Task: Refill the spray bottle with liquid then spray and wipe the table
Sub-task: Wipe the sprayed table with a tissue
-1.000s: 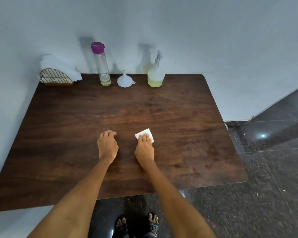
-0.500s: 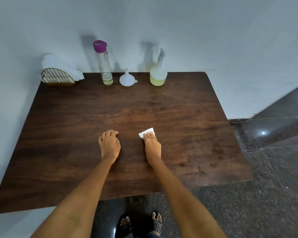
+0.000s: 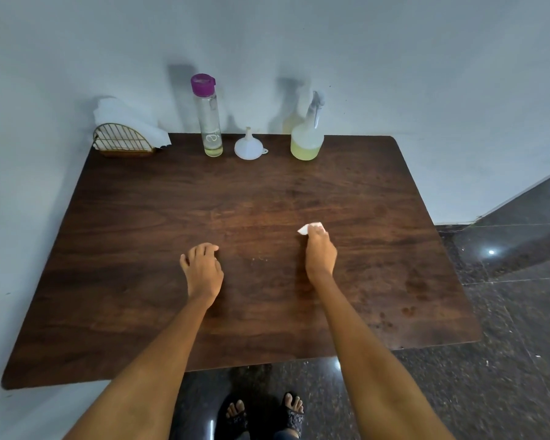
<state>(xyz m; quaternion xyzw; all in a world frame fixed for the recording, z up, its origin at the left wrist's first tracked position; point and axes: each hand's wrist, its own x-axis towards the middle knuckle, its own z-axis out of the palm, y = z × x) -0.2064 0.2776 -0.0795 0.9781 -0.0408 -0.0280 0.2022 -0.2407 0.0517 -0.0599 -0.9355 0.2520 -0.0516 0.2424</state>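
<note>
A dark wooden table (image 3: 140,249) stands against a pale wall. My right hand (image 3: 319,254) holds a folded white tissue (image 3: 308,228) against the tabletop, right of centre; most of the tissue is hidden under the fingers. My left hand (image 3: 202,269) rests on the table with loosely bent fingers and holds nothing. At the back edge stand a clear spray bottle (image 3: 307,134) with yellow-green liquid in its lower part, a white funnel (image 3: 249,147) set upside down, and a tall clear bottle (image 3: 208,117) with a purple cap.
A gold wire holder (image 3: 123,139) with white tissues sits at the back left corner. Dark polished floor tiles (image 3: 505,312) lie to the right and in front. My feet in sandals (image 3: 264,414) show below the table's front edge.
My right hand has slid the tissue to the right across the table and its fingers have closed over it. My left hand has stayed about where it was.
</note>
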